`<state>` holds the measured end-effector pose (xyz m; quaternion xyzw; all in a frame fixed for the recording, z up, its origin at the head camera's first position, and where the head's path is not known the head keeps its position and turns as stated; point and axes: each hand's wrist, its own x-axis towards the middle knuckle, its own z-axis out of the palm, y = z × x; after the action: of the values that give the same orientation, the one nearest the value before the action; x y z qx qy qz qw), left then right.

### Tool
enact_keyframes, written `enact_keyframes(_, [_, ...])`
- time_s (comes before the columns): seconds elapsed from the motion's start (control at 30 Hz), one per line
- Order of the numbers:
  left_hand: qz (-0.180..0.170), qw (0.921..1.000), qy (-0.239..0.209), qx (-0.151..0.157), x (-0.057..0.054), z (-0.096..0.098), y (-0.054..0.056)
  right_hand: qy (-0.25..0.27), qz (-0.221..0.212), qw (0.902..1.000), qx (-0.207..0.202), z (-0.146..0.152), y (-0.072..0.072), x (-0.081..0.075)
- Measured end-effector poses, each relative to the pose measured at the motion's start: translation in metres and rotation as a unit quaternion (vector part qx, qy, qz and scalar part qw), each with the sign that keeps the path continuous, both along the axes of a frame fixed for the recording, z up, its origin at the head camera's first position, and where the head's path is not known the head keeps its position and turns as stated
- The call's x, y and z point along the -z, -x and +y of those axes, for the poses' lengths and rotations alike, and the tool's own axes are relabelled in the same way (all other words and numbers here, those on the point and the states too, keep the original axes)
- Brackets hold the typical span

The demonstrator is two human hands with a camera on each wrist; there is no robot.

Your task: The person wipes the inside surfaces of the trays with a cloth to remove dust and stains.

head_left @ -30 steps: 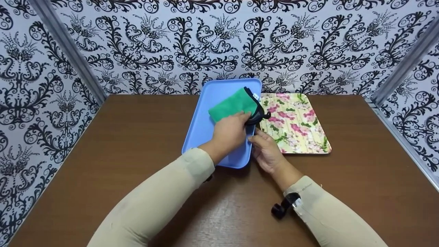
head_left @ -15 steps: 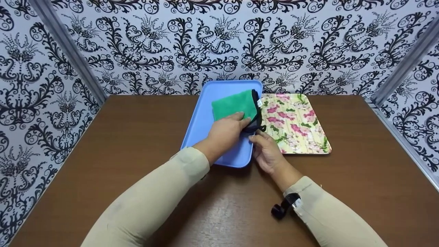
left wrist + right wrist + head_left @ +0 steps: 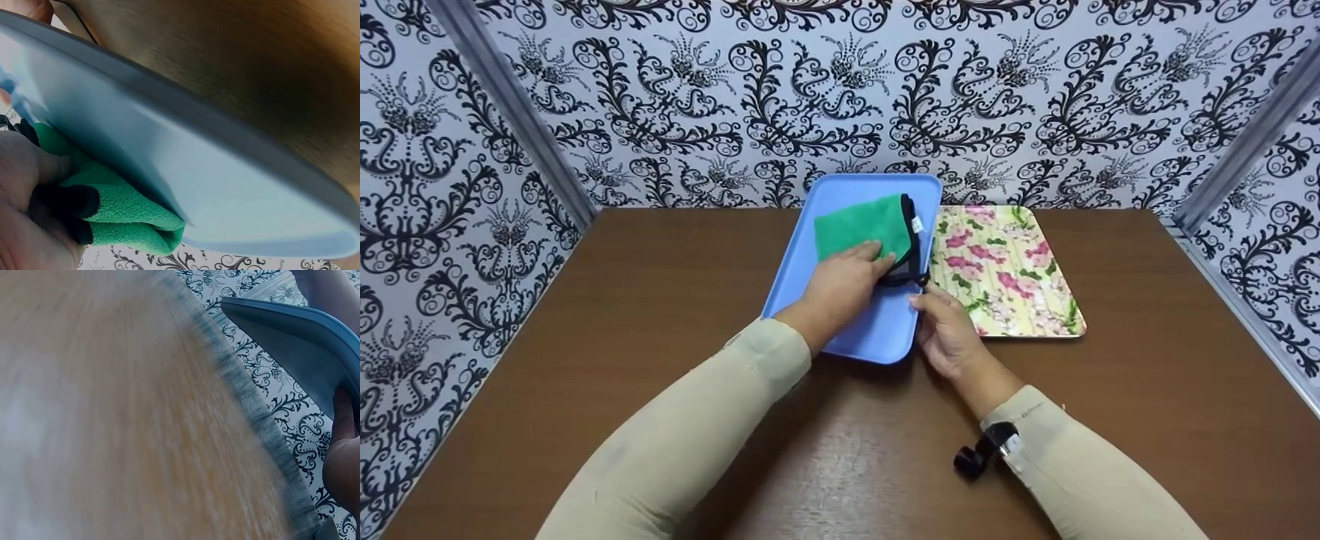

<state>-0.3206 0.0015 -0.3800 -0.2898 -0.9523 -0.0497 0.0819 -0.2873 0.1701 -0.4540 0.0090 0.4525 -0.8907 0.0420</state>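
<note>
A blue tray (image 3: 877, 334) is held up at a tilt above the table, its inner face toward the head camera. My left hand (image 3: 844, 281) grips a folded green cloth (image 3: 859, 225) with black edging and a small white tag, and presses it against that face. In the left wrist view the cloth (image 3: 129, 219) is bunched in layers beside my palm. My right hand (image 3: 949, 337) grips the tray's right edge, thumb on the front and the other fingers behind. The right wrist view shows the tray's underside (image 3: 292, 349) and my right hand (image 3: 343, 455) at its edge.
Flat on the brown table (image 3: 660, 300), to the right of the blue tray, lies a flowered board or tray (image 3: 1005, 270), partly covered by it. Patterned walls (image 3: 840, 90) enclose the table at the back and sides. A black wrist camera (image 3: 971, 461) hangs from my right sleeve.
My left hand and the cloth have shifted slightly left across the tray, and the cloth has turned a little. The tray has moved slightly right; my right hand keeps its grip.
</note>
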Motion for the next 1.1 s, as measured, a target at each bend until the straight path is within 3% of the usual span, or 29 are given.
enact_keyframes(0.33, [-0.001, 0.9995, -0.022, -0.020, 0.008, -0.014, 0.014, -0.014, 0.006, 0.9999, -0.005, 0.001, -0.001, 0.000])
enact_keyframes(0.5, [-0.025, 0.9987, -0.020, -0.039, 0.008, -0.022, 0.020, -0.016, 0.009, 0.9998, -0.007, 0.002, -0.002, -0.001])
enact_keyframes(0.9, [-0.018, 0.9985, -0.009, -0.050, 0.009, -0.035, 0.026, -0.018, 0.006, 0.9998, -0.003, 0.002, -0.002, -0.001])
enact_keyframes(1.1, [-0.030, 0.9975, -0.006, -0.064, 0.012, -0.042, 0.030, -0.014, 0.003, 0.9999, 0.002, 0.002, -0.002, 0.000])
